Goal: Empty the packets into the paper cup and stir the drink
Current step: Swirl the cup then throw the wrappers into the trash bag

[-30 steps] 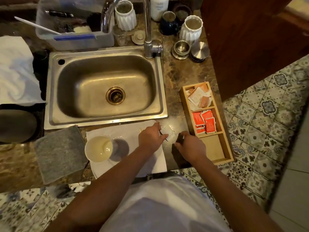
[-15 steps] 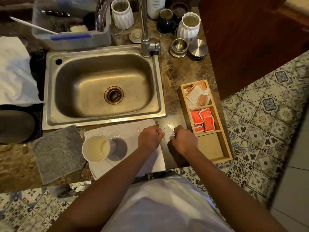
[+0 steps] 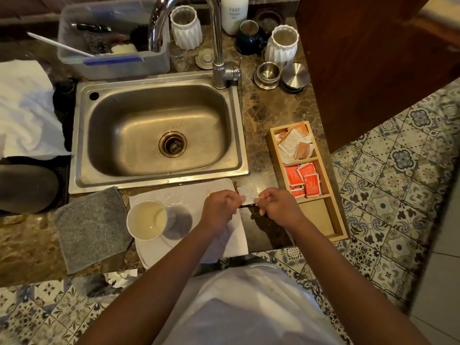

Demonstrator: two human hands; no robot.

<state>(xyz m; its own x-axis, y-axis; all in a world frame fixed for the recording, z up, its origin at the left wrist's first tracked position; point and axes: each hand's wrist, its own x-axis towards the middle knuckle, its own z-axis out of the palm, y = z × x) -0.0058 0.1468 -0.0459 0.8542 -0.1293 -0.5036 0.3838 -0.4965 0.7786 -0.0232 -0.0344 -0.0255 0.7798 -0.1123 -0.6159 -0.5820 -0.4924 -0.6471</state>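
Note:
A white paper cup [image 3: 146, 219] holding pale liquid stands on a white napkin [image 3: 184, 195] in front of the sink. To its right, my left hand [image 3: 220, 210] and my right hand [image 3: 276, 206] pinch the two sides of one small white packet [image 3: 247, 195] between them, above the counter's front edge. A wooden tray [image 3: 323, 220] at the right holds red packets [image 3: 305, 179] in its middle compartment and white and orange packets [image 3: 295, 143] in its far one. Its near compartment has nothing in it.
A steel sink [image 3: 159, 135] with a tall tap [image 3: 219, 46] lies behind the napkin. A grey cloth [image 3: 92, 227] sits left of the cup. White vases [image 3: 281, 43], metal lids [image 3: 295, 75] and a plastic tub [image 3: 112, 63] line the back. A wooden cabinet [image 3: 373, 58] rises at the right.
My right hand has moved left to meet my left hand, and both now hold the white packet between them. The cup has stayed in place.

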